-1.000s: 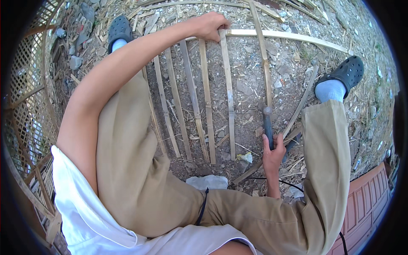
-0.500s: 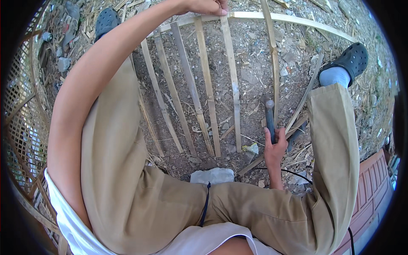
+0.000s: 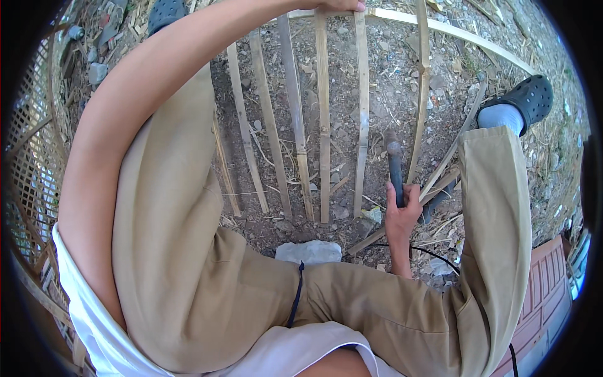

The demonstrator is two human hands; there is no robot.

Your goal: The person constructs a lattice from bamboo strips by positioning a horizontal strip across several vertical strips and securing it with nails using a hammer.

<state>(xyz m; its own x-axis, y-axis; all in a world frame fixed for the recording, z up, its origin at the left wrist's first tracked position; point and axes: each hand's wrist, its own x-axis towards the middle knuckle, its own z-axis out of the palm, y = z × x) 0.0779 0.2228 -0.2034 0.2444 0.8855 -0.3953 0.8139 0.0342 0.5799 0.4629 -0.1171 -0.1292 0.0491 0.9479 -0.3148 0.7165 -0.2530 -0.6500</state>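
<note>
My left hand is at the far edge, partly cut off by the top of the view. Its fingers are closed on the far end of a wooden slat, where that slat meets a long pale crosswise strip. In my right hand, lower right of the middle, is a hammer held by its dark handle; its head points away from me and is slightly blurred. Several more slats lie side by side to the left, running from the crosswise strip toward me. Another slat lies to the right.
A pale stone block sits on the ground just in front of me. Loose wood pieces and a black cable lie by my right leg. Lattice panels stand at the left, a reddish-brown panel at the lower right.
The view has shifted, so the slats sit further right and higher in it. The hammer's head has swung slightly left. Both hands keep their hold.
</note>
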